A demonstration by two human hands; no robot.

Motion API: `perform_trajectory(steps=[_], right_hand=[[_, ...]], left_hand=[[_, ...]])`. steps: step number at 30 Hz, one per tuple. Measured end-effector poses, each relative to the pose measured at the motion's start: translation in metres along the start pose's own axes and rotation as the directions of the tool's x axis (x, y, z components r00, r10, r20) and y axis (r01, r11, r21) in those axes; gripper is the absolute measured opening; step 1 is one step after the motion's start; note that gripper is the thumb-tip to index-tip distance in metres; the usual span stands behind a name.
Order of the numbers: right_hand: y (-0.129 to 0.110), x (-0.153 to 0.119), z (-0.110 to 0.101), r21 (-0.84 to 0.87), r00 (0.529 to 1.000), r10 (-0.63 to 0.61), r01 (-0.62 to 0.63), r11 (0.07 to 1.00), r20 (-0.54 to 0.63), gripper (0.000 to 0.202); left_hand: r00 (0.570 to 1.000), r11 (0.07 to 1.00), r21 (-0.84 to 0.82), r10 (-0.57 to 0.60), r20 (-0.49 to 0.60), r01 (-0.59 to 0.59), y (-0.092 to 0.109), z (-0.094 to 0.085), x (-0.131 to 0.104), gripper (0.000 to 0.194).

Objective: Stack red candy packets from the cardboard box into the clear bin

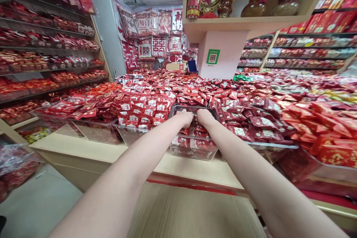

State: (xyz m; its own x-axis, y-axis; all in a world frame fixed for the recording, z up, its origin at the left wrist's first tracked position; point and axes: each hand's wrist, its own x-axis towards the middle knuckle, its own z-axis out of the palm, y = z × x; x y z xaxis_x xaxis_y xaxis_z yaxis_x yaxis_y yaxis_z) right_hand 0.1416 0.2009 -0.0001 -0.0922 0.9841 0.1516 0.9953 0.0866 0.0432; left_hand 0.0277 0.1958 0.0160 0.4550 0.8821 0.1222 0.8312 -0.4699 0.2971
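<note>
Both my arms reach forward into a clear plastic bin (pixel 195 153) at the counter's front edge, partly filled with small red packets (pixel 182 142). My left hand (pixel 185 118) is closed over the bin's left half, its fingers curled toward the other hand. Close beside it, my right hand (pixel 205 116) is also curled shut, just above the packets. What the fingers of either hand grip, if anything, is hidden behind the knuckles. Red packets with white print (pixel 143 109) are piled high in the bin to the left. Dark red packets (pixel 251 117) fill the bin to the right.
Heaped packets cover the counter (pixel 83 151) behind and beside the bin. A pillar with a QR sign (pixel 213 57) rises behind, under an overhanging display shelf (pixel 245 25). Stocked shelves (pixel 47 46) line the left wall. A wooden surface (pixel 192 208) lies below the counter edge.
</note>
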Motion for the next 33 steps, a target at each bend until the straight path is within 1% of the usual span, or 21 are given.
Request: perform_trajectory(steps=[4,9,13,18,19,21,24,27,29,31,33], right_hand=[[0.002,0.005,0.003,0.005,0.998,-0.018,0.018,1.0,0.059,0.024],[0.002,0.004,0.002,0.014,0.997,-0.015,0.014,1.0,0.079,0.025],[0.001,-0.003,-0.003,0.014,0.999,0.0,-0.001,1.0,0.054,0.028],[-0.001,-0.011,-0.006,-0.015,0.999,0.008,-0.009,1.0,-0.051,0.028],[-0.001,-0.011,-0.006,-0.016,0.999,0.006,-0.007,1.0,-0.049,0.028],[0.0,-0.009,-0.003,-0.006,1.0,0.011,-0.011,1.0,-0.008,0.028],[0.003,-0.003,0.004,0.006,0.998,0.043,-0.043,0.999,0.052,0.028],[0.005,0.001,0.009,0.005,0.994,0.074,-0.075,0.997,0.077,0.028],[0.005,0.002,0.01,0.006,0.993,0.084,-0.085,0.996,0.079,0.028],[0.005,0.002,0.01,0.008,0.994,0.085,-0.086,0.996,0.075,0.029],[0.004,0.0,0.008,0.008,0.995,0.078,-0.079,0.997,0.064,0.029]], left_hand=[[0.998,0.995,0.094,-0.023,0.059,0.018,-0.008,0.007,0.006,0.04],[0.993,0.986,0.164,-0.038,0.113,0.019,-0.019,0.008,0.006,0.044],[0.991,0.976,0.215,-0.046,0.127,0.017,-0.017,0.007,0.003,0.04],[0.992,0.965,0.261,-0.061,0.114,0.029,-0.01,0.007,-0.003,0.038],[0.992,0.963,0.266,-0.066,0.109,0.035,-0.01,0.007,-0.003,0.038],[0.993,0.963,0.267,-0.066,0.101,0.037,-0.009,0.007,-0.004,0.038],[0.995,0.968,0.249,-0.032,0.091,0.008,-0.008,0.008,-0.004,0.039],[0.998,0.978,0.209,0.005,0.065,-0.019,-0.009,0.009,-0.003,0.038],[1.0,0.986,0.167,0.022,0.021,-0.026,-0.01,0.01,-0.003,0.036],[0.998,0.994,0.11,0.032,-0.059,-0.026,-0.01,0.009,-0.002,0.037],[0.985,0.999,0.039,0.032,-0.167,-0.026,-0.011,0.007,-0.001,0.04]])
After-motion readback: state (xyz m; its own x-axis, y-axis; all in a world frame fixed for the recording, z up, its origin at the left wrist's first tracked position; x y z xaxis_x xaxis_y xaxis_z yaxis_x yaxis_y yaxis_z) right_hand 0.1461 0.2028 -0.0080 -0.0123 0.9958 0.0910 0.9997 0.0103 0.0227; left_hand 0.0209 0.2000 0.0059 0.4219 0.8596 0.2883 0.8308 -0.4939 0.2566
